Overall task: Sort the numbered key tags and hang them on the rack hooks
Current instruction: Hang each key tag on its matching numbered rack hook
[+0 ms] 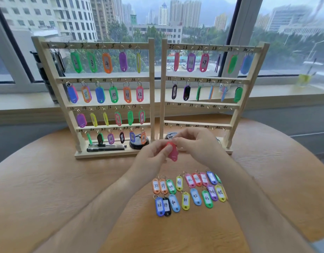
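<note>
A wide window is filling the far side of the scene, with city towers showing through it. Near it, a round wooden table is carrying everything else.

Two wooden racks are standing side by side at the table's far edge. The left rack is holding coloured tags on all four of its rows, numbered 1 to 24. The right rack is holding tags on its upper two rows only, under the numbers 25 to 36. A dark bottle is standing behind the left rack's left post, and a yellow-green cup is sitting on the sill far right.

Both forearms are reaching in from the near edge and meeting in front of the gap between the racks. The left hand is pinching a red tag between thumb and curled fingers, holding it above the table just near of the rack bases. The right hand is curling its fingers in over the tag's upper end and gripping it there; the ring is hidden under the fingertips.

The loose tags are lying in two rough rows on the table, near of the hands and partly tucked under the right forearm, with numbers from 38 to 45 readable.

Two dark pens are lying on the left rack's base, just left of a round black lid.
</note>
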